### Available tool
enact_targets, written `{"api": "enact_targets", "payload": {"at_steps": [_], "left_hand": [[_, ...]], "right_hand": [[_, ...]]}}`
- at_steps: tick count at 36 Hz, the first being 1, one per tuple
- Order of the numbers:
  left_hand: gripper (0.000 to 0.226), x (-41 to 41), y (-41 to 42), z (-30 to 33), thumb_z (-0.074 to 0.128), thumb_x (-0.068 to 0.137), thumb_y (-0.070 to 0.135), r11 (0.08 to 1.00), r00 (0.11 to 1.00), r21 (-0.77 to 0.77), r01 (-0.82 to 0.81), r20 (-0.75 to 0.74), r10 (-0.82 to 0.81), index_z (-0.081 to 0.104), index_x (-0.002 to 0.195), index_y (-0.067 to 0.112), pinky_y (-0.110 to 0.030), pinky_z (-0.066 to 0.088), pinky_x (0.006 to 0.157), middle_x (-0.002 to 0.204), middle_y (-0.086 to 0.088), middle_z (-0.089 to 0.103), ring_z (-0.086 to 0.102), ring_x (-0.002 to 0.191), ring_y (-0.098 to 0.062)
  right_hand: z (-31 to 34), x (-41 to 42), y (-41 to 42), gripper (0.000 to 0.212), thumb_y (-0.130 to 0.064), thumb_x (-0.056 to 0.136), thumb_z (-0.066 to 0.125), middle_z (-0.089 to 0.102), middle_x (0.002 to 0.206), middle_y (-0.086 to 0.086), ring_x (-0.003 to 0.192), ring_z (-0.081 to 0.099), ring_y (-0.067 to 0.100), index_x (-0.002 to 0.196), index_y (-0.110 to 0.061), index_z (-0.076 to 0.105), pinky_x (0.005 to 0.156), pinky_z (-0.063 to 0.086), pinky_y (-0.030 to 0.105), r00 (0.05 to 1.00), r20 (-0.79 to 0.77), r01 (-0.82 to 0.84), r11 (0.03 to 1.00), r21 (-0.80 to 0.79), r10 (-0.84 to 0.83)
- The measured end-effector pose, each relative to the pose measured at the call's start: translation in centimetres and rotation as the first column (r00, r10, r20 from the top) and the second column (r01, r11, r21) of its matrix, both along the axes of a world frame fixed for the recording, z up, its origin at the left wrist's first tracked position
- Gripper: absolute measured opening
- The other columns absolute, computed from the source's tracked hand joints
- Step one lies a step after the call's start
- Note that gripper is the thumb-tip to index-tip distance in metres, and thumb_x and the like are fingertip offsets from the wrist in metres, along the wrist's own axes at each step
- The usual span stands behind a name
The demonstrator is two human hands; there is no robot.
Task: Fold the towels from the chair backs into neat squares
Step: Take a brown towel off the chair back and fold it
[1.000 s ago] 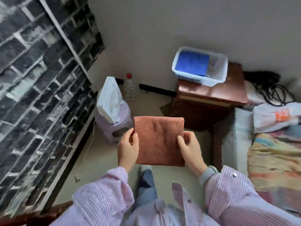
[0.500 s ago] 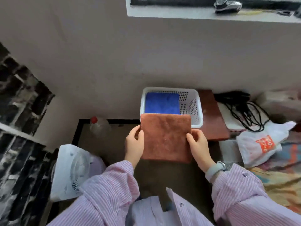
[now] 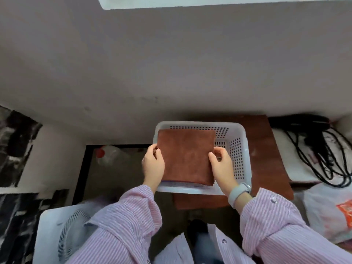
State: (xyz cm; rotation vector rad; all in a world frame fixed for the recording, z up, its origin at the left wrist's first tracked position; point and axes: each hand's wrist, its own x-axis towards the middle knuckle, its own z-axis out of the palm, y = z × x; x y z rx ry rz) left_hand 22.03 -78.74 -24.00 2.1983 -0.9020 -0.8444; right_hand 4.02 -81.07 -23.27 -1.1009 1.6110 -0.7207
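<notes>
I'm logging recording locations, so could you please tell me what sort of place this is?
Probably a small room in a home: a white laundry basket on a wooden cabinet, a white fan on the floor, and tangled black cables beside it.

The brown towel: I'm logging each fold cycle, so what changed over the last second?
Both hands carried the folded brown towel forward from over the floor to over the white basket, covering the blue towel there. Left hand and right hand kept their side grips; the towel stayed folded square.
</notes>
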Motion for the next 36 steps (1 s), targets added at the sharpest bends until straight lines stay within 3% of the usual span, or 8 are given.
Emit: {"api": "enact_targets", "payload": {"at_steps": [3, 6, 10, 12, 16, 21, 28, 36], "left_hand": [[0.032, -0.3, -0.9, -0.9, 0.042, 0.094, 0.016, 0.995, 0.984, 0.094, 0.022, 0.172, -0.038, 0.052, 0.124, 0.011, -0.038, 0.032, 0.099, 0.119, -0.015, 0.055, 0.044, 0.115, -0.029], [0.036, -0.6, -1.3, -1.3, 0.046, 0.091, 0.015, 0.992, 0.947, 0.116, 0.049, 0.309, -0.083, 0.049, 0.126, 0.011, -0.041, 0.029, 0.1, 0.126, -0.01, 0.051, 0.039, 0.12, -0.026], [0.046, -0.9, -1.9, -1.6, 0.044, 0.088, 0.015, 0.975, 0.838, 0.004, 0.221, 0.512, -0.192, 0.042, 0.133, 0.012, -0.044, 0.032, 0.103, 0.138, -0.008, 0.043, 0.037, 0.128, -0.027], [0.048, -1.1, -2.4, -2.1, 0.038, 0.088, 0.019, 0.892, 0.699, 0.057, 0.448, 0.6, -0.389, 0.04, 0.135, 0.01, -0.042, 0.029, 0.108, 0.141, -0.011, 0.043, 0.036, 0.133, -0.029], [0.053, -1.4, -3.2, -4.8, 0.027, 0.091, 0.028, 0.773, 0.523, 0.256, 0.58, 0.611, -0.594, 0.029, 0.141, 0.009, -0.043, 0.012, 0.113, 0.147, -0.013, 0.035, 0.026, 0.138, -0.03], [0.057, -1.7, -3.9, -7.2, 0.028, 0.09, 0.032, 0.769, 0.508, 0.306, 0.561, 0.606, -0.612, 0.02, 0.143, 0.01, -0.044, 0.011, 0.113, 0.149, -0.013, 0.029, 0.022, 0.139, -0.029], [0.059, -2.1, -3.6, -8.3, 0.025, 0.091, 0.034, 0.776, 0.497, 0.329, 0.538, 0.619, -0.608, 0.012, 0.143, 0.011, -0.045, 0.009, 0.114, 0.151, -0.013, 0.022, 0.011, 0.14, -0.027], [0.059, -2.0, -4.0, -5.8, 0.019, 0.091, 0.038, 0.724, 0.471, 0.443, 0.529, 0.557, -0.684, 0.025, 0.143, 0.011, -0.046, 0.011, 0.114, 0.149, -0.012, 0.03, 0.025, 0.139, -0.029]], "right_hand": [[-1.4, -0.4, -1.0, 0.022, -0.017, 0.095, 0.046, 0.055, 0.1, 0.0, 0.093, 0.056, 0.013, 0.115, -0.01, 0.049, 0.075, 0.042, 0.02, 1.0, -0.022, 0.011, 0.997, 0.075, -0.009], [-2.3, -1.1, -1.6, 0.032, -0.02, 0.091, 0.052, 0.051, 0.11, 0.002, 0.11, 0.052, 0.021, 0.121, -0.012, 0.045, 0.089, 0.043, 0.03, 0.998, -0.061, 0.038, 0.988, 0.147, -0.029], [-1.4, -1.1, -1.8, 0.039, -0.025, 0.088, 0.049, 0.046, 0.125, 0.005, 0.12, 0.041, 0.019, 0.125, -0.015, 0.047, 0.105, 0.033, 0.039, 0.923, -0.385, -0.112, 0.958, -0.265, 0.001], [-1.2, -0.3, -2.0, 0.043, -0.023, 0.086, 0.042, 0.046, 0.13, 0.008, 0.126, 0.037, 0.022, 0.128, -0.016, 0.047, 0.109, 0.027, 0.043, 0.81, -0.574, -0.391, 0.84, -0.376, 0.12], [-4.0, 1.6, -2.8, 0.053, -0.028, 0.086, 0.035, 0.032, 0.147, 0.014, 0.139, 0.016, 0.028, 0.138, -0.021, 0.035, 0.113, 0.005, 0.051, 0.476, -0.809, -0.726, 0.673, -0.141, 0.345], [-8.2, 1.3, -3.7, 0.057, -0.037, 0.089, 0.031, 0.019, 0.152, 0.015, 0.141, 0.008, 0.028, 0.143, -0.025, 0.024, 0.113, -0.005, 0.047, 0.385, -0.835, -0.731, 0.682, -0.016, 0.393], [-9.7, 1.1, -3.2, 0.058, -0.038, 0.089, 0.029, 0.011, 0.151, 0.011, 0.141, 0.006, 0.029, 0.144, -0.024, 0.019, 0.113, -0.004, 0.048, 0.382, -0.844, -0.739, 0.673, -0.034, 0.376], [-6.7, 0.9, -3.9, 0.055, -0.039, 0.089, 0.028, 0.027, 0.15, 0.016, 0.141, 0.017, 0.031, 0.141, -0.022, 0.031, 0.111, 0.004, 0.057, 0.318, -0.818, -0.769, 0.635, 0.073, 0.479]]}}
